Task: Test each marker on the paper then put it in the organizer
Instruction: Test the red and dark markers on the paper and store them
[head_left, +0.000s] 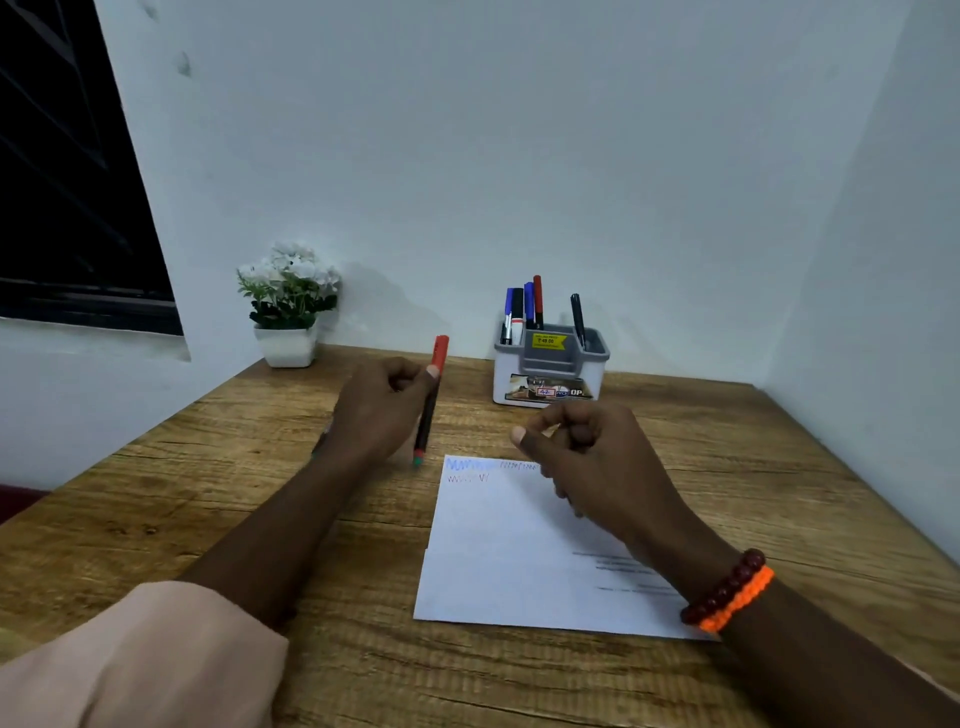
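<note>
In the organizer (550, 364), upright markers (530, 304).

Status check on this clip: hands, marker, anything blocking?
Left hand grips red-capped black marker. Right hand curled over white paper sheet; contents unclear. White-and-grey organizer unobstructed.

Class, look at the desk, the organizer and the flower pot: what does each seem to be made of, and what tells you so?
Desk: wood or a wood-look laminate, matte; brown grain lines and knots show.
Organizer: plastic, smooth; moulded white body with a grey insert and stuck-on labels.
Flower pot: white, smooth, perhaps ceramic or plastic; the look leaves it open.
</note>
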